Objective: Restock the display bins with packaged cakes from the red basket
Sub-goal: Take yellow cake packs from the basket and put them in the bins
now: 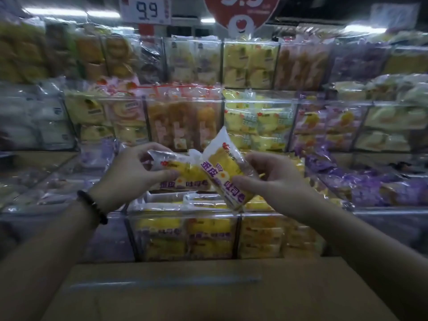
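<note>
Your left hand (136, 174) has its fingers curled over the top of one packaged cake (185, 170) with the thumb closing in from below, so the packet lies roughly level, its clear end inside your grip and its yellow printed face turned towards you. Your right hand (273, 181) pinches a second packaged cake (222, 167) between thumb and fingers along its right edge. That packet stands tilted, its top corner leaning up and left, its lower end pointing down at the bins. The two packets overlap in the middle, the tilted one in front.

Both packets hang just above the front display bin (183, 213), a clear-walled bin already stacked with the same yellow packets. Just beside it on the right sits another clear bin (261, 215) with paler yellow packs. More tiers of clear bins (259, 101) rise behind, filled with yellow, orange and white packs, much of it blurred. Purple packets (370, 186) are heaped in the bins to the right.

You wear a dark bead bracelet (92, 206) on the left wrist. A taped cardboard box (208, 293) fills the foreground under your forearms. Overhead, a white price card (146, 10) reads 9.9, next to a red sign (240, 12).
</note>
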`<state>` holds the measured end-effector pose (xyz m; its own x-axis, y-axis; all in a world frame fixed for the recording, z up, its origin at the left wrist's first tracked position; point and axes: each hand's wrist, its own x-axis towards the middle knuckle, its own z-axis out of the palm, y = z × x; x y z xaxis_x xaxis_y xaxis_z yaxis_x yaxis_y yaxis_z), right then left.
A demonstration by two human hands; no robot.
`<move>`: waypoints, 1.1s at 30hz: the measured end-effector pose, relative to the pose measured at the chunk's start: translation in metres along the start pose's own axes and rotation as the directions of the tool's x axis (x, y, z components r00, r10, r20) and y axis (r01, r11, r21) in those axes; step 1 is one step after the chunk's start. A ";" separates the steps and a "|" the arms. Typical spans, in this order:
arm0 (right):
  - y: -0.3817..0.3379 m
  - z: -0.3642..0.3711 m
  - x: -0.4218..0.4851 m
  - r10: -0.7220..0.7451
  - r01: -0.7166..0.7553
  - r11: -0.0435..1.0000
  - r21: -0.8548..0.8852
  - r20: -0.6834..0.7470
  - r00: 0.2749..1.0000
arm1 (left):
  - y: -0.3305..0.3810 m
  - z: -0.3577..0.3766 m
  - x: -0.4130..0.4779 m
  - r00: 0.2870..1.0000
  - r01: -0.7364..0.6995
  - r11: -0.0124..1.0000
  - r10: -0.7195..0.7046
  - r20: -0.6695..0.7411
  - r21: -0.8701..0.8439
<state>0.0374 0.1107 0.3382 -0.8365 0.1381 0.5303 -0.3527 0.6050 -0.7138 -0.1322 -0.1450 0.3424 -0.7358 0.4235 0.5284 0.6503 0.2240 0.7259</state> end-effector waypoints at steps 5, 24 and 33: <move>0.003 0.032 0.062 -0.052 0.047 0.995 -0.084 -0.057 0.997 | -0.042 -0.002 0.052 0.998 0.007 0.987 0.003 -0.058 0.161; 0.035 0.078 0.129 0.197 0.071 0.359 -0.931 0.150 0.969 | -0.087 0.021 0.068 0.998 -0.024 0.618 0.055 -0.012 0.785; 0.022 0.074 0.103 0.224 -0.031 0.434 -0.900 0.075 0.972 | -0.073 0.020 0.062 0.995 -0.081 0.656 0.098 0.022 0.751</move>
<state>-0.0877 0.0809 0.3433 -0.9233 0.2110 0.3210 0.2501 0.9645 0.0854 -0.2215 -0.1182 0.3131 -0.6643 0.4625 0.5873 0.6280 0.7714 0.1028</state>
